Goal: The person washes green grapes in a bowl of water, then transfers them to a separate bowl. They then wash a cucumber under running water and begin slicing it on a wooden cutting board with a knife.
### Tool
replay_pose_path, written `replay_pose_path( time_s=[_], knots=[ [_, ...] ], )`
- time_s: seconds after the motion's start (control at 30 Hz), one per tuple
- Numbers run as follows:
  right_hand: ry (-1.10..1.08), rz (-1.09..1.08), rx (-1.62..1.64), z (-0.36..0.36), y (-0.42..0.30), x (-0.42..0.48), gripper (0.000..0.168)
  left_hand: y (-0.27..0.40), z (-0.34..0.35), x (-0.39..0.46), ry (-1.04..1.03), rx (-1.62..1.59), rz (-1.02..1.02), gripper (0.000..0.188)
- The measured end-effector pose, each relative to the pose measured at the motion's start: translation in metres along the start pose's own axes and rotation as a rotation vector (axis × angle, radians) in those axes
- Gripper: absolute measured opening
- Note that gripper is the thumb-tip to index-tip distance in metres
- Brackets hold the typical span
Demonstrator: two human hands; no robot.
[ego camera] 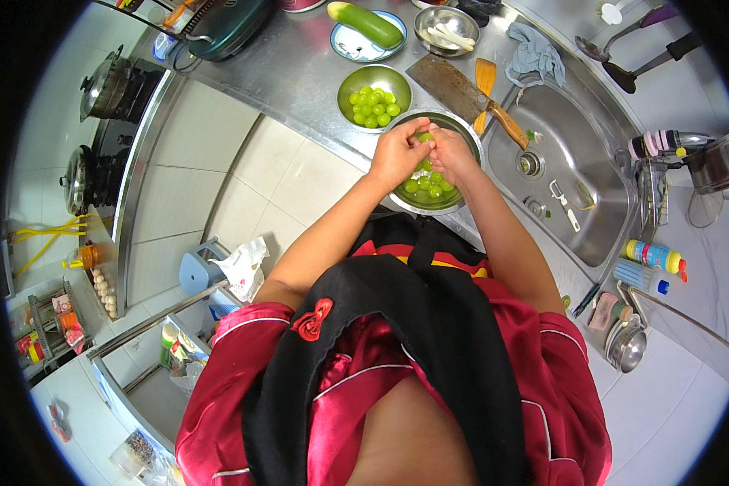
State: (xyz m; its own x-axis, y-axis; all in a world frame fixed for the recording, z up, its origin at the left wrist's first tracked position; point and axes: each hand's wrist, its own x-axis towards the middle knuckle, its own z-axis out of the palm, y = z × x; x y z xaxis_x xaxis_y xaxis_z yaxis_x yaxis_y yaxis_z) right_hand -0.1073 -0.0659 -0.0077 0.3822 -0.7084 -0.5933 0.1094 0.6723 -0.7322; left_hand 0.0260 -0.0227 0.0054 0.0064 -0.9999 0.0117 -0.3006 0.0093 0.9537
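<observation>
Both hands meet over a large steel bowl [473, 146] in which several green grapes [435, 189] lie, seemingly in water. My left hand [400, 152] has its thumb and fingers closed around a green grape [426, 138] at the bowl's middle. Against the same grape, my right hand [452, 152] presses with bent fingertips; whether it holds a separate piece is hidden. A smaller steel bowl [346, 100] of loose green grapes [373, 108] stands just beyond my left hand. Beyond the large bowl, a cleaver [452, 85] with a wooden handle lies partly over a wooden spatula [485, 79].
The sink [547, 225] at the right holds a peeler [565, 205]; a blue cloth [533, 51] hangs at its far edge. Farther back stand a plate [346, 45] with a green squash-like vegetable [367, 25] and a bowl [422, 30] with white pieces. Pots [103, 88] stand at the left.
</observation>
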Motion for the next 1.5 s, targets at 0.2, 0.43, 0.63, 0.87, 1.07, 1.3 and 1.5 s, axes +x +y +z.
replay_pose_path(
  time_s=[0.2, 0.43, 0.63, 0.87, 1.07, 1.3, 1.5],
  knots=[
    [0.014, -0.127, 0.057, 0.000, 0.006, -0.005, 0.026, -0.011, 0.004, 0.007, -0.049, -0.496, -0.154, 0.042],
    [-0.047, -0.278, 0.002, -0.015, 0.006, -0.006, 0.022, -0.010, -0.006, 0.011, 0.038, -0.731, -0.209, 0.035],
    [0.282, -0.478, -1.187, -0.039, 0.017, 0.007, 0.032, -0.028, -0.046, 0.031, 0.293, 0.017, -0.038, 0.037],
    [0.107, -0.247, -1.686, -0.004, 0.015, -0.003, 0.031, -0.029, -0.053, 0.032, 0.381, 0.510, 0.120, 0.031],
    [0.169, -0.326, -1.645, 0.000, 0.014, 0.008, 0.027, -0.014, -0.020, 0.003, 0.046, 0.430, 0.234, 0.025],
    [0.233, -0.485, -1.566, -0.003, 0.023, 0.020, 0.025, -0.032, 0.008, 0.007, 0.043, 0.436, 0.021, 0.031],
    [0.094, -0.465, -0.771, -0.013, 0.026, 0.030, 0.027, -0.028, 0.008, 0.016, -0.056, -0.379, -0.495, 0.027]
  ],
)
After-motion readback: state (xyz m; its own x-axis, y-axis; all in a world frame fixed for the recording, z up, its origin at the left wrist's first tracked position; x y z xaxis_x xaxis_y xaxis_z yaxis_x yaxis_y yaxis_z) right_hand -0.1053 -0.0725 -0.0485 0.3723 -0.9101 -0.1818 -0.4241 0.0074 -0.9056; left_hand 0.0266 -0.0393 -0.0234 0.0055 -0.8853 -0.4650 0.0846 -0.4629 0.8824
